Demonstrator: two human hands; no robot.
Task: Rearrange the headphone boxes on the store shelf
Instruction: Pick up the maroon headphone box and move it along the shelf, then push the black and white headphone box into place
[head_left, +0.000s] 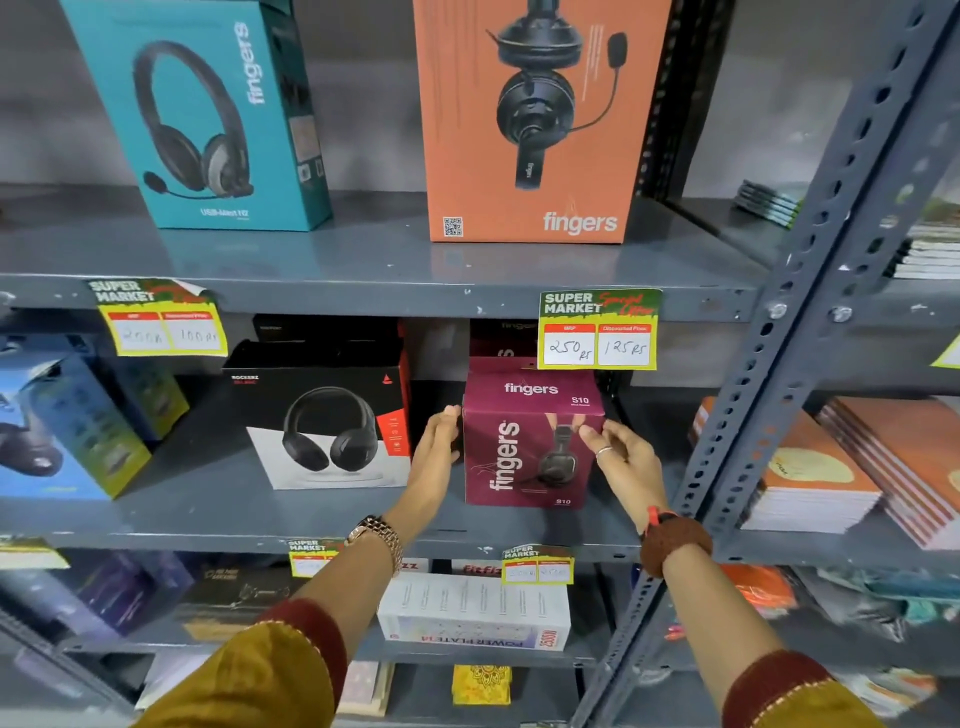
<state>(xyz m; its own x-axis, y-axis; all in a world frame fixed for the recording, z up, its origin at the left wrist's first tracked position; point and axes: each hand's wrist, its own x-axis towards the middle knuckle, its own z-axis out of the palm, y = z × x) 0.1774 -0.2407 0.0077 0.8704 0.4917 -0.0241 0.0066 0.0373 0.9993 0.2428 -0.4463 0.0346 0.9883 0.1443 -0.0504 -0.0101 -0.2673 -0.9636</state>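
A maroon "fingers S10" headphone box (519, 457) stands upright on the middle shelf (208, 499). My left hand (434, 452) lies flat against its left side, fingertips at the upper left corner. My right hand (621, 457) touches its right front edge with the fingers spread. The box is held between the two hands and rests on the shelf. To its left stands a black-and-white headphone box (322, 421). On the upper shelf (363, 260) stand a teal headphone box (208, 114) and an orange headphone box (535, 119).
A blue box (62, 426) sits at the far left of the middle shelf, dark boxes behind. Price tags (597, 330) hang from the shelf edges. A perforated metal upright (769, 332) rises on the right, with stacked notebooks (810, 467) beyond. The lower shelf holds a white box (472, 608).
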